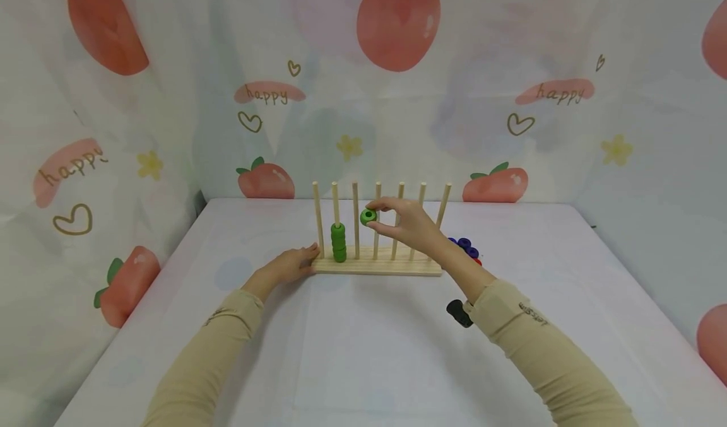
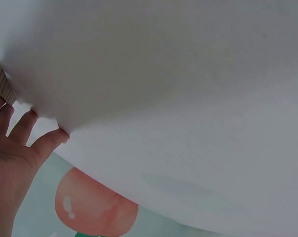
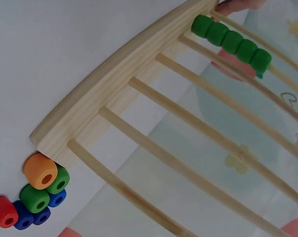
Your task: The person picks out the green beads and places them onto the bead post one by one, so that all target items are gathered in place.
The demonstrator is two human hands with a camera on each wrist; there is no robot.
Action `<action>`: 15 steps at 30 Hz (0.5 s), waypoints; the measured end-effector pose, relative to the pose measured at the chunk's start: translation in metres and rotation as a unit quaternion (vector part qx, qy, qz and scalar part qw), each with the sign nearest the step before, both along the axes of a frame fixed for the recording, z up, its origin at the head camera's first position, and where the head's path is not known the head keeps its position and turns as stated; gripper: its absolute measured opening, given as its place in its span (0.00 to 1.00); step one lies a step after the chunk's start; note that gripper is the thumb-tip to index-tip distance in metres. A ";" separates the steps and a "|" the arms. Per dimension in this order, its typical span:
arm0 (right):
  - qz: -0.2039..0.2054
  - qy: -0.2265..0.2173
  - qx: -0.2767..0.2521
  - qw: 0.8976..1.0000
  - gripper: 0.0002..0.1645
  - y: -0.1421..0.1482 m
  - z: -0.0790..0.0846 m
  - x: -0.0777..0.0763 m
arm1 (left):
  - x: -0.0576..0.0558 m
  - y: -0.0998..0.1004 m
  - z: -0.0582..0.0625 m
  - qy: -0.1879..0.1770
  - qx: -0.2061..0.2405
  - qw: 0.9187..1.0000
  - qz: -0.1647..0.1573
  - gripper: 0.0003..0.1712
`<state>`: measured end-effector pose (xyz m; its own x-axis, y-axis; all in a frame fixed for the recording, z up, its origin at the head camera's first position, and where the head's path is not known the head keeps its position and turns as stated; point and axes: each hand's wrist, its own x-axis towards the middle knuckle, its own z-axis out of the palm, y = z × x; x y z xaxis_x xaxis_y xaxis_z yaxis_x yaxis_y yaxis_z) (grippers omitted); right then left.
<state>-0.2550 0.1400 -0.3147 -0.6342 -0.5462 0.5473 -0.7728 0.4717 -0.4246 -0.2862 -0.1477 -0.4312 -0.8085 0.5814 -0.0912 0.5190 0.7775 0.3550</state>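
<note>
Grip of the right hand (image 1: 413,224) is pinched, thumb and forefinger holding a green bead (image 1: 365,220), its hole toward the head camera, which shows it between the third and fourth pegs (image 1: 356,225) from the left, below their tops. Left hand (image 1: 286,265) has fingers extended, touching the left end of the wooden base (image 1: 375,267) on the tabletop (image 1: 363,345). Five green beads (image 3: 231,43) stack on the second peg; loose beads (image 3: 33,196), orange, green, blue and red, lie beside the base's right end
</note>
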 end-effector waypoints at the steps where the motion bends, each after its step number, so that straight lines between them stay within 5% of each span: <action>1: 0.002 0.003 0.000 1.000 0.17 -0.001 0.001 0.000 | 0.000 0.000 0.000 0.001 0.002 1.000 0.000 0.33; 15: 0.014 0.035 -0.024 0.999 0.17 -0.019 0.015 -0.002 | 0.000 0.000 -0.002 0.011 0.004 1.000 -0.005 0.32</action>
<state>-0.2567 0.1211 -0.2994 -0.5775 -0.5359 0.6159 -0.8145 0.4297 -0.3899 -0.2862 -0.1475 -0.4330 -0.8040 0.5907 -0.0691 0.5348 0.7689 0.3504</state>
